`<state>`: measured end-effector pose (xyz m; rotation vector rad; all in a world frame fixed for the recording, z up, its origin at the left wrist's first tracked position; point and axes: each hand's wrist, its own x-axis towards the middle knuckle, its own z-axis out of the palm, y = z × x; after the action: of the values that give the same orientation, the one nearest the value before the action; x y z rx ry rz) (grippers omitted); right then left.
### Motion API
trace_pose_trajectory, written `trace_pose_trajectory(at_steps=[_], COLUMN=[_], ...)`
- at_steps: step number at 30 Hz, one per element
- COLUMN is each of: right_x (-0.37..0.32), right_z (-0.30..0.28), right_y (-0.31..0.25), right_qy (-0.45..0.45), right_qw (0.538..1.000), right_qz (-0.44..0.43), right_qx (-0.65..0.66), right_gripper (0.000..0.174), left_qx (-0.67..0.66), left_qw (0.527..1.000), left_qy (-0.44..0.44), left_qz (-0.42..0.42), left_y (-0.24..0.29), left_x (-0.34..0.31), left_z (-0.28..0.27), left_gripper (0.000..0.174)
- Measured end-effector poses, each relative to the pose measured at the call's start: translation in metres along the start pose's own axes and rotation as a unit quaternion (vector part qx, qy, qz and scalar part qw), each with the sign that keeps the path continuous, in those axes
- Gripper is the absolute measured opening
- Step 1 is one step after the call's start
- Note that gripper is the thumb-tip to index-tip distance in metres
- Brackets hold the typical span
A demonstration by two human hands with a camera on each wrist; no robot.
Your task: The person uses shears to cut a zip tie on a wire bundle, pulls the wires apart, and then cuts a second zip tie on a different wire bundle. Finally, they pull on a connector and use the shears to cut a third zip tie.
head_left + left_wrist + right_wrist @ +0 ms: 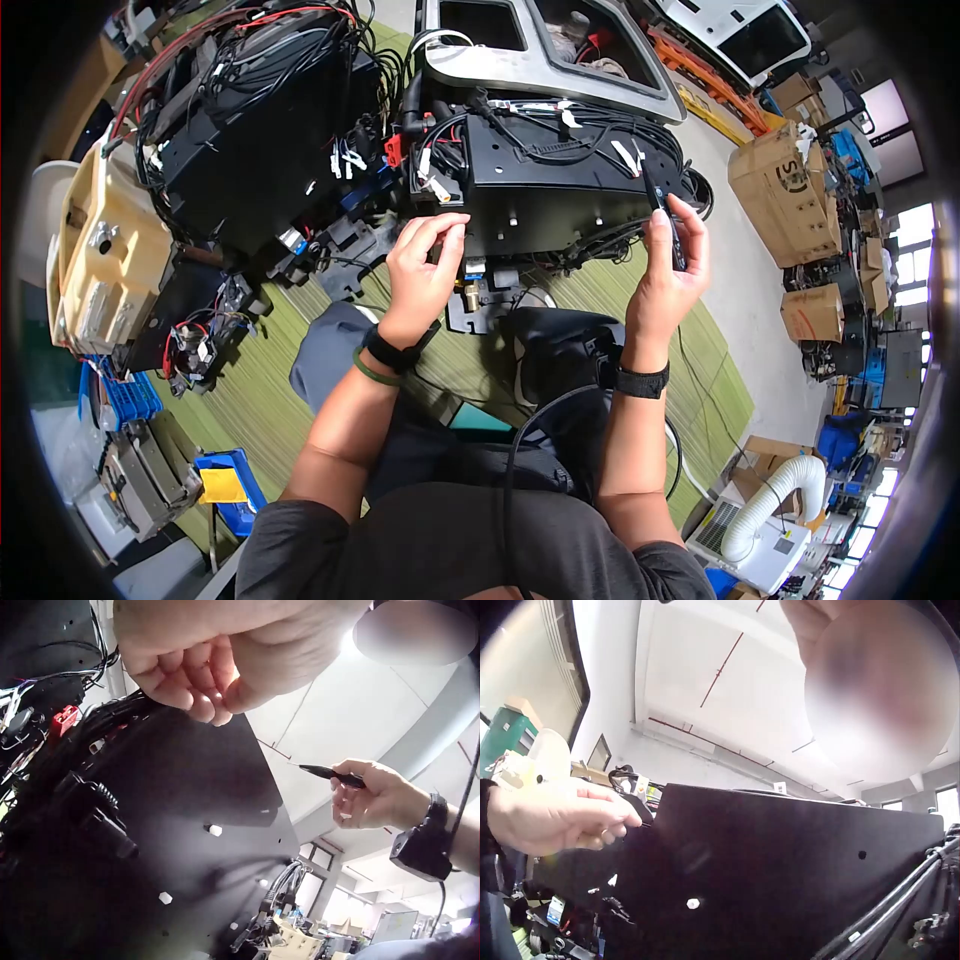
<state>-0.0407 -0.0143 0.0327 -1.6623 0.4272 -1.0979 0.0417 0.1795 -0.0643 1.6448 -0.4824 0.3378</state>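
My left hand is at the near left corner of a black metal box, its fingers loosely bent and the thumb close to the index finger. In the left wrist view the bent fingers show nothing between them. My right hand is raised at the box's right end, holding a slim black pen-shaped tool between thumb and fingers. The left wrist view shows that tool's tapered point, directed away from the hand. Small white standoffs stick out of the box's dark face.
Bundled black cables lie over the box top, with a red connector at its left. Another cable-laden black box stands at the left. A grey metal frame lies behind. Cardboard boxes stand to the right on the floor.
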Motion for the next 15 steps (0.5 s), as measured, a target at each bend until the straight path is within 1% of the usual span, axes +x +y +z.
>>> trace_pose_trajectory(at_steps=[3, 7, 9, 11, 13, 15], right_x=[-0.002, -0.007, -0.009, -0.007, -0.002, 0.007], right_z=[0.004, 0.007, 0.009, 0.01, 0.011, 0.015], right_y=[-0.001, -0.005, -0.008, -0.007, -0.007, -0.014], right_qy=[0.007, -0.017, -0.037, -0.042, -0.057, -0.066], right_qw=[1.0, 1.0, 0.997, 0.997, 0.993, 0.994], right_qz=[-0.005, -0.011, -0.031, -0.027, -0.056, -0.064], right_qx=[0.007, -0.014, -0.053, -0.053, -0.087, -0.064], right_gripper=[0.019, 0.018, 0.019, 0.02, 0.021, 0.022], left_qx=[-0.019, -0.021, -0.02, -0.023, -0.025, -0.006], left_qw=[1.0, 1.0, 1.0, 1.0, 1.0, 1.0], left_qy=[0.006, 0.0, -0.002, 0.004, 0.012, 0.016], left_qz=[-0.003, 0.004, 0.004, 0.008, 0.012, 0.006], left_y=[0.001, 0.004, 0.005, 0.002, 0.001, 0.002], left_x=[0.001, 0.002, 0.002, 0.002, 0.001, 0.001], left_z=[0.002, 0.003, 0.002, 0.002, 0.001, -0.004], left_gripper=[0.013, 0.013, 0.014, 0.014, 0.013, 0.013])
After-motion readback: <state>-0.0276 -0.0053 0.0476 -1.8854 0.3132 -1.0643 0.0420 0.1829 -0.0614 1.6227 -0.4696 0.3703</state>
